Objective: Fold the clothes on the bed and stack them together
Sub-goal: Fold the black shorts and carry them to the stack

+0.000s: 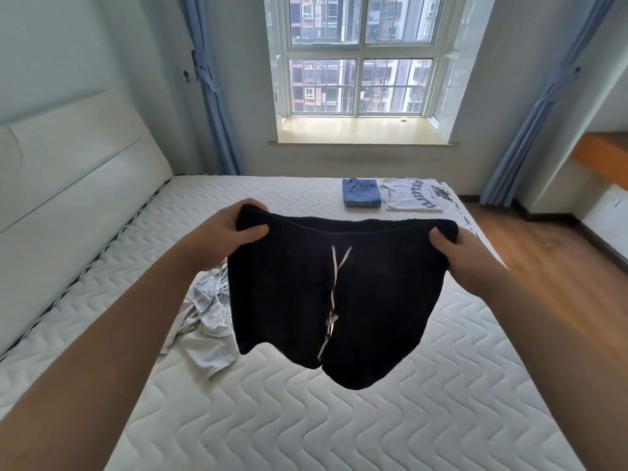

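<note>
A pair of black shorts (289, 300) with a white drawstring hangs in the air above the bed (373, 419). My left hand (231, 232) pinches the left end of the waistband and my right hand (465, 256) pinches the right end, stretching it wide. Behind the shorts, a crumpled light grey garment (207, 328) lies on the mattress, partly hidden. At the far right corner of the bed lie a folded blue denim piece (361, 197) and, beside it, a folded white printed T-shirt (413, 195), side by side.
A padded white headboard (78, 171) runs along the left of the bed. A window with a sill (360, 130) and blue curtains is straight ahead. Wooden floor (543, 253) and an orange shelf (605, 154) lie to the right.
</note>
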